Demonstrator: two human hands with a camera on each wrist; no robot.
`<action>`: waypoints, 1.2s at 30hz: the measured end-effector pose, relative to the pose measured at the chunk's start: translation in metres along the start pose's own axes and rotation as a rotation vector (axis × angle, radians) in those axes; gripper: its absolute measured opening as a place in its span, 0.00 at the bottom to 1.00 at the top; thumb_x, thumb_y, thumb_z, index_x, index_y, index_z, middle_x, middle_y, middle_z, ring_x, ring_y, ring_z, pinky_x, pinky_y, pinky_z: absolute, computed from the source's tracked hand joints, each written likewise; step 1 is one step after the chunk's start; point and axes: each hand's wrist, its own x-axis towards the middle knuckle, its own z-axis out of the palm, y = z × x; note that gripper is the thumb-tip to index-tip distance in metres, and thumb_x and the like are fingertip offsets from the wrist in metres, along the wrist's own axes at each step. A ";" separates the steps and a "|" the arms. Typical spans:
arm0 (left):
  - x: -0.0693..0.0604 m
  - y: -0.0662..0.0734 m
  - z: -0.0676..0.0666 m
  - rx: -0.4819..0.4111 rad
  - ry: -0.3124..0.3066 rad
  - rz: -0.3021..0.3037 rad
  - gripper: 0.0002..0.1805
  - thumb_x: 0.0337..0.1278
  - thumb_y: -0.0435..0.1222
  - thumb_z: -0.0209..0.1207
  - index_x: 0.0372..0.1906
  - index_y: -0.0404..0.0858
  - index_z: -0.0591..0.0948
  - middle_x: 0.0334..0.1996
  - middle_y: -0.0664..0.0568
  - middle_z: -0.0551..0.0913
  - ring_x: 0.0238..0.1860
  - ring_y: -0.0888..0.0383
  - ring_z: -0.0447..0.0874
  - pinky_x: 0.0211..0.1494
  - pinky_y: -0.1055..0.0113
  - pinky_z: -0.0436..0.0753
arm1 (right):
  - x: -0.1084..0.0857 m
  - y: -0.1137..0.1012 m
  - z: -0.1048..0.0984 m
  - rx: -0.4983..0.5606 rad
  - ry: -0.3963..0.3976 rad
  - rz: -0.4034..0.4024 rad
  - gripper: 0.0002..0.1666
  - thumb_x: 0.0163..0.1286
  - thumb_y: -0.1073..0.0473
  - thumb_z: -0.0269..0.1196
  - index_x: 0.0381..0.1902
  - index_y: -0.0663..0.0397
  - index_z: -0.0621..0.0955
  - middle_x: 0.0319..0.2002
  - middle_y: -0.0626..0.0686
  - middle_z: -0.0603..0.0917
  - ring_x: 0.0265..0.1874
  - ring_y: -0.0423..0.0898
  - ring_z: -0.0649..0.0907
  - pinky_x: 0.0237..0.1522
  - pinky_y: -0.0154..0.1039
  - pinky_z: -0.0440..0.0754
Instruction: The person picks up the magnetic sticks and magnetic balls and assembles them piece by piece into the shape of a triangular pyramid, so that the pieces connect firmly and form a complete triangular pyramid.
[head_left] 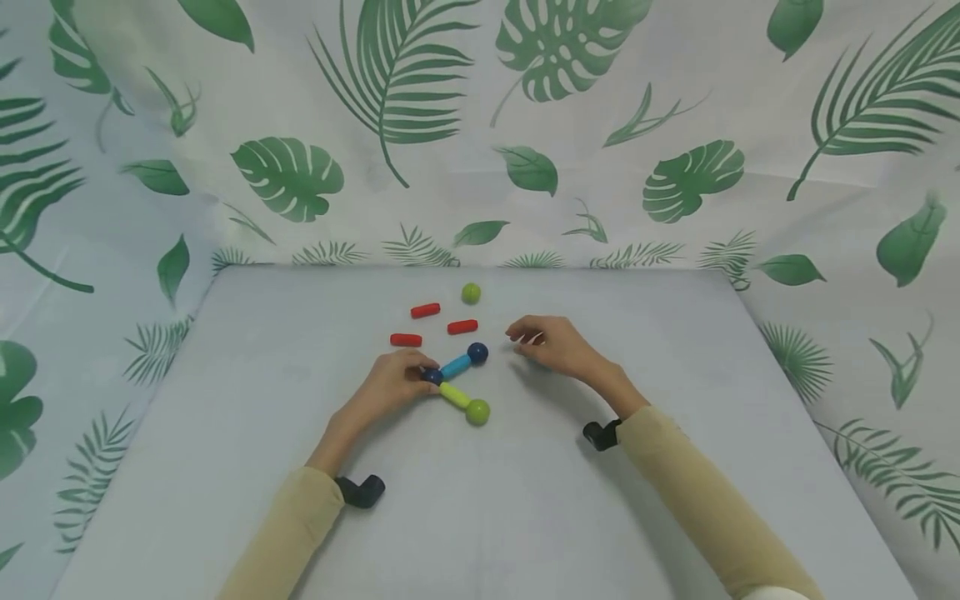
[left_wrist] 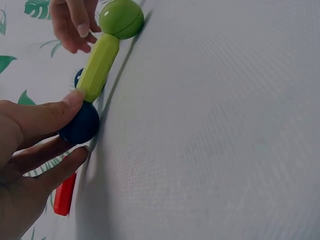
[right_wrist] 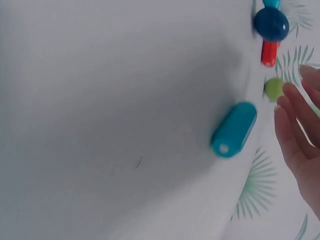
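My left hand [head_left: 390, 385] pinches a dark blue ball [left_wrist: 80, 124] between thumb and fingers. From this ball run a yellow-green stick [head_left: 454, 395] ending in a green ball [head_left: 477, 412], and a light blue stick [head_left: 456, 367] ending in another dark blue ball [head_left: 477, 353]. My right hand [head_left: 557, 343] is held over the surface to the right, fingers loosely bent and holding nothing. Near its fingertips, a teal stick [right_wrist: 235, 130] lies on the table in the right wrist view; the head view does not clearly show it.
Three red sticks [head_left: 425, 311] [head_left: 462, 327] [head_left: 406, 340] lie behind the joined pieces, with a loose green ball [head_left: 471, 292] farther back. A leaf-patterned cloth [head_left: 465, 200] stands along the back and sides of the white table [head_left: 480, 517].
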 end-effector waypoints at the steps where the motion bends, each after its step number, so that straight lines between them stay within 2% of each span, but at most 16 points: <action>1: 0.000 0.000 0.000 0.003 0.001 0.001 0.21 0.53 0.35 0.76 0.53 0.38 0.87 0.46 0.49 0.87 0.42 0.55 0.82 0.53 0.58 0.85 | -0.001 0.003 -0.001 -0.004 0.012 0.009 0.16 0.71 0.66 0.65 0.55 0.61 0.84 0.51 0.57 0.88 0.50 0.54 0.85 0.56 0.50 0.84; 13: -0.003 0.003 0.009 0.027 0.035 0.009 0.20 0.51 0.34 0.77 0.51 0.36 0.88 0.41 0.50 0.83 0.41 0.55 0.81 0.50 0.61 0.85 | -0.011 0.027 -0.006 -0.006 0.069 0.057 0.19 0.70 0.64 0.66 0.57 0.65 0.82 0.52 0.62 0.87 0.51 0.58 0.85 0.55 0.53 0.84; 19: -0.006 0.006 0.013 0.035 0.068 -0.005 0.19 0.51 0.35 0.77 0.50 0.38 0.88 0.39 0.51 0.82 0.41 0.55 0.79 0.46 0.64 0.83 | -0.017 0.034 -0.006 0.014 0.027 0.084 0.23 0.70 0.60 0.69 0.58 0.67 0.81 0.52 0.63 0.86 0.51 0.60 0.85 0.55 0.54 0.84; 27: -0.010 0.007 0.016 0.004 0.125 -0.034 0.19 0.51 0.36 0.76 0.49 0.36 0.88 0.39 0.50 0.82 0.39 0.54 0.77 0.43 0.65 0.79 | -0.017 0.037 -0.002 0.016 -0.050 0.126 0.21 0.69 0.61 0.69 0.57 0.65 0.81 0.47 0.60 0.87 0.49 0.55 0.85 0.54 0.50 0.85; 36: -0.012 0.011 0.025 -0.018 0.161 -0.056 0.20 0.52 0.37 0.76 0.50 0.35 0.87 0.39 0.49 0.81 0.39 0.56 0.77 0.42 0.65 0.80 | -0.011 0.029 0.003 -0.007 -0.057 0.113 0.18 0.69 0.64 0.67 0.55 0.65 0.83 0.47 0.60 0.87 0.47 0.54 0.85 0.52 0.49 0.85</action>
